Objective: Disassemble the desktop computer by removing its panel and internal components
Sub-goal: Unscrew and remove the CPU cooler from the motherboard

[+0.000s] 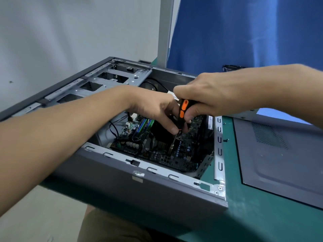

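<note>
- I am clamping my right fingers (190,115) round the black-and-orange handle of the screwdriver (183,109), holding it nearly upright.
- I am pinching the lower end of that handle with my left fingers (166,119), just under my right fingers.
- The shaft is pointing down from my fingers toward the motherboard (174,156); I cannot tell where its tip is sitting.
- The computer case (139,189) is lying open on its side, around and below my fingers, on the green counter (244,215).
- Its panel (279,163) is lying flat on the counter, well right of my right fingers.
</note>
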